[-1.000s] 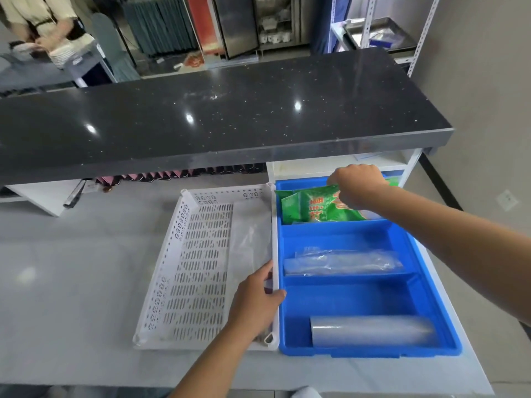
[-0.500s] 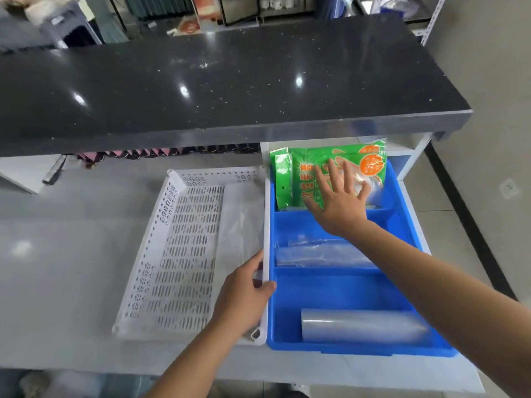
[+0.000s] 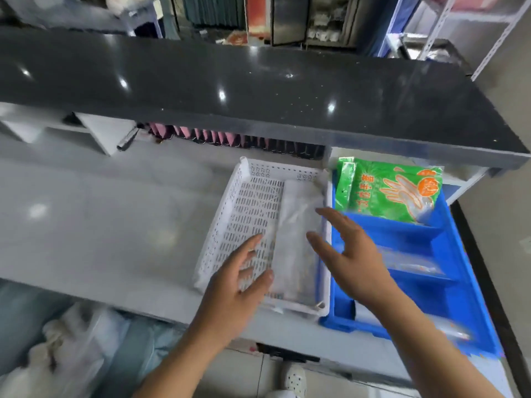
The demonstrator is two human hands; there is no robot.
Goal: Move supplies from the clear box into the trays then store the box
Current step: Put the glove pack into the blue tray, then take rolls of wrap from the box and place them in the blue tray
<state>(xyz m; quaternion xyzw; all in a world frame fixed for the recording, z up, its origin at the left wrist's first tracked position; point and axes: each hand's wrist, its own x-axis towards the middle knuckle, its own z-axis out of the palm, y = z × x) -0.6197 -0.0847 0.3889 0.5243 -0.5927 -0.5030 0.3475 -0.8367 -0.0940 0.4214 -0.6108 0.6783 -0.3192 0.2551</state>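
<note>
A white perforated tray [image 3: 244,214] lies on the grey counter with clear plastic bags [image 3: 298,234] along its right side. A blue divided tray [image 3: 459,282] sits against it on the right. Green packets of disposable gloves [image 3: 393,191] stand in its far compartment. Clear bags [image 3: 413,264] lie in the middle compartment, and a clear roll [image 3: 448,331] in the near one. My left hand [image 3: 238,288] hovers open over the white tray's near end. My right hand [image 3: 350,257] is open above the seam between the two trays. No clear box is in view.
A black stone shelf [image 3: 258,93] overhangs the back of the grey counter [image 3: 100,225]. Dark and pink items [image 3: 235,140] line up beneath it. Plastic bags [image 3: 71,351] lie below the counter's front edge at left. My shoe [image 3: 294,379] shows on the tiled floor.
My right hand left the green packets and drew back toward the trays' seam. My left hand let go of the white tray's rim and opened. The view swung left and down.
</note>
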